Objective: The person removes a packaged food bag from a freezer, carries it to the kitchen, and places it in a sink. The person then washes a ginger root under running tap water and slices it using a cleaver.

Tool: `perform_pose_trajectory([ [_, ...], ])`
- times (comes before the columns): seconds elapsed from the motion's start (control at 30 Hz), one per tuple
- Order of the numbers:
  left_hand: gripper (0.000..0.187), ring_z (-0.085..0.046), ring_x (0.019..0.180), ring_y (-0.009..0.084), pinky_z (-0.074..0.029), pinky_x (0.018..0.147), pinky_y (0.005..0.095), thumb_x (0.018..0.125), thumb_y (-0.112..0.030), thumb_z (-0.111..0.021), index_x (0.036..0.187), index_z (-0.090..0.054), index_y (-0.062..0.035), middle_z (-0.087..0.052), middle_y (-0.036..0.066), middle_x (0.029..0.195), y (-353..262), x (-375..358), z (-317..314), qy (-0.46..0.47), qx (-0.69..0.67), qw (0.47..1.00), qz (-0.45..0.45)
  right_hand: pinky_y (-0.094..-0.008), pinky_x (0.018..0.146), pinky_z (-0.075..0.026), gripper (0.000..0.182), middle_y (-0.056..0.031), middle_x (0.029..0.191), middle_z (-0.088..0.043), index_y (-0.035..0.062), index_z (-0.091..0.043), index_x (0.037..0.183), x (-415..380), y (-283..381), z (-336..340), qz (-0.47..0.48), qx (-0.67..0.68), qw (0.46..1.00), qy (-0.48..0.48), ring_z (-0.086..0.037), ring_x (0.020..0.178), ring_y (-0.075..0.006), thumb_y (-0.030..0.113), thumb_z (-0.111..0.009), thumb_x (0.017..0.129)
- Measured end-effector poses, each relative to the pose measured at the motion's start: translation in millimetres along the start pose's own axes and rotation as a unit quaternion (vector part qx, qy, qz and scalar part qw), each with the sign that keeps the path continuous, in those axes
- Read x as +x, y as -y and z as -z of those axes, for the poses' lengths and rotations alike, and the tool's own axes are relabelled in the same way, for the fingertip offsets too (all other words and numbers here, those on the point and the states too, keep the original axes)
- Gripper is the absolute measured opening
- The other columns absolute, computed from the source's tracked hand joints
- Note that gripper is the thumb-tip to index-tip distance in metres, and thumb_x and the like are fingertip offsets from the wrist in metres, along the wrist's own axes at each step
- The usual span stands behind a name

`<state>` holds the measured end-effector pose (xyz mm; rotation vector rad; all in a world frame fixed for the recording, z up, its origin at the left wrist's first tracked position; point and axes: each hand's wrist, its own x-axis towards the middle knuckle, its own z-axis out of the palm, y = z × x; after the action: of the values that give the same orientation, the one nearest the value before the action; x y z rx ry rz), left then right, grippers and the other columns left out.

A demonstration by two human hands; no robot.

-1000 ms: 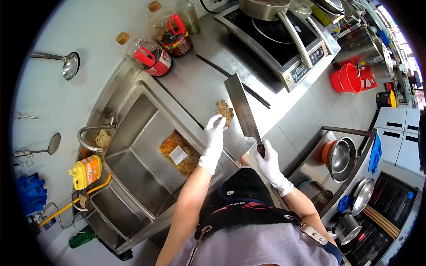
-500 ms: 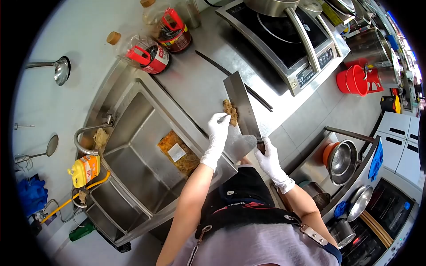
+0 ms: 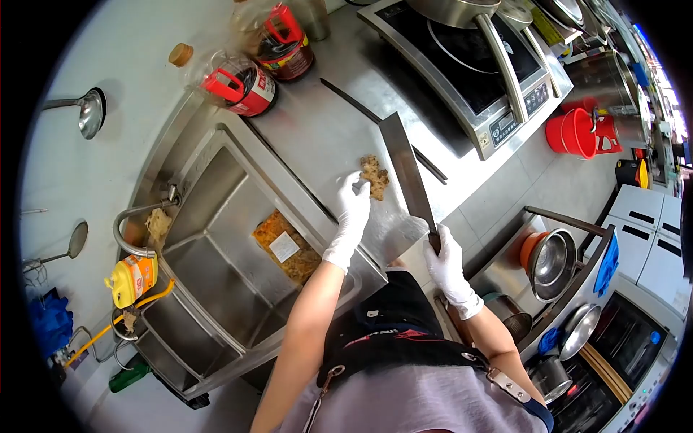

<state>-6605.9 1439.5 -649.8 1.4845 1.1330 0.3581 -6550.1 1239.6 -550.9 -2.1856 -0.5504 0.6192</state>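
My right hand [image 3: 449, 270], in a white glove, is closed round the dark handle of a large cleaver [image 3: 408, 169]. The blade points away over the steel counter [image 3: 296, 126]. To the left of the blade lies a brown, lumpy piece of food [image 3: 375, 177]. My left hand [image 3: 352, 209], also gloved, is beside the food with its fingers curved and apart, and nothing shows between them. A clear plastic bag [image 3: 393, 229] lies below the food, near the cleaver's handle end.
A steel sink [image 3: 238, 216] at the left holds a labelled packet [image 3: 287, 247]. Dark sauce bottles [image 3: 245, 86] stand behind it. A long dark rod [image 3: 350, 99] lies beyond the cleaver, near an induction cooker [image 3: 462, 54] with a pot [image 3: 451, 10].
The cleaver has moved a little to the right, away from the food, with my right hand. My left hand's fingers have come slightly off the food and spread.
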Motion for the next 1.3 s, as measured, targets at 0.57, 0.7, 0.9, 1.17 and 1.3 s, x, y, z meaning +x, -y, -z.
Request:
perform_pose_trajectory([
  [0.57, 0.028, -0.056, 0.081, 0.0132, -0.047, 0.071, 0.024, 0.077, 0.002, -0.062, 0.104, -0.057, -0.0034, -0.054, 0.006, 0.096, -18, -12, -25, 0.063, 0.021, 0.978, -0.196, -0.0335, 0.064, -0.047, 0.025, -0.0182, 0.078, -0.06, 0.0001, -0.05, 0.101, -9, 0, 5, -0.093, 0.067, 0.992, 0.059, -0.061, 0.07, -0.0303, 0.007, -0.059, 0.078],
  [0.7, 0.037, -0.052, 0.077, 0.0097, -0.046, 0.068, 0.0227, 0.077, 0.004, -0.062, 0.111, -0.054, -0.0052, -0.054, 0.003, 0.096, -12, -6, -20, 0.026, 0.046, 0.987, -0.152, -0.034, 0.063, -0.047, 0.026, -0.0173, 0.077, -0.059, 0.0001, -0.051, 0.102, -14, -9, -3, -0.045, 0.061, 0.997, 0.029, -0.06, 0.068, -0.0317, 0.006, -0.059, 0.078],
  [0.9, 0.035, -0.052, 0.076, 0.0095, -0.045, 0.068, 0.0232, 0.077, 0.003, -0.063, 0.11, -0.056, -0.0045, -0.056, 0.002, 0.093, -16, -1, -4, -0.035, 0.037, 0.996, -0.079, -0.0338, 0.064, -0.047, 0.026, -0.0165, 0.077, -0.059, 0.0004, -0.051, 0.101, -13, -3, -7, -0.027, 0.059, 0.998, 0.017, -0.059, 0.068, -0.0316, 0.007, -0.06, 0.077],
  [1.17, 0.028, -0.055, 0.072, 0.0108, -0.048, 0.066, 0.024, 0.075, -0.002, -0.067, 0.102, -0.06, -0.0041, -0.056, 0.004, 0.09, -12, 5, -3, -0.032, 0.083, 0.991, -0.098, -0.0318, 0.059, -0.045, 0.021, -0.0145, 0.068, -0.057, -0.0012, -0.048, 0.094, 1, -6, -2, -0.07, 0.118, 0.988, 0.071, -0.055, 0.06, -0.0208, 0.009, -0.06, 0.08],
  [1.3, 0.027, -0.055, 0.073, 0.0105, -0.048, 0.066, 0.0241, 0.075, -0.003, -0.068, 0.101, -0.061, -0.004, -0.056, 0.004, 0.09, -13, 3, -1, -0.031, 0.1, 0.988, -0.11, -0.0325, 0.056, -0.044, 0.02, -0.0141, 0.064, -0.055, -0.0014, -0.046, 0.089, 5, -14, -9, -0.05, 0.119, 0.99, 0.059, -0.054, 0.057, -0.0207, 0.01, -0.06, 0.08],
])
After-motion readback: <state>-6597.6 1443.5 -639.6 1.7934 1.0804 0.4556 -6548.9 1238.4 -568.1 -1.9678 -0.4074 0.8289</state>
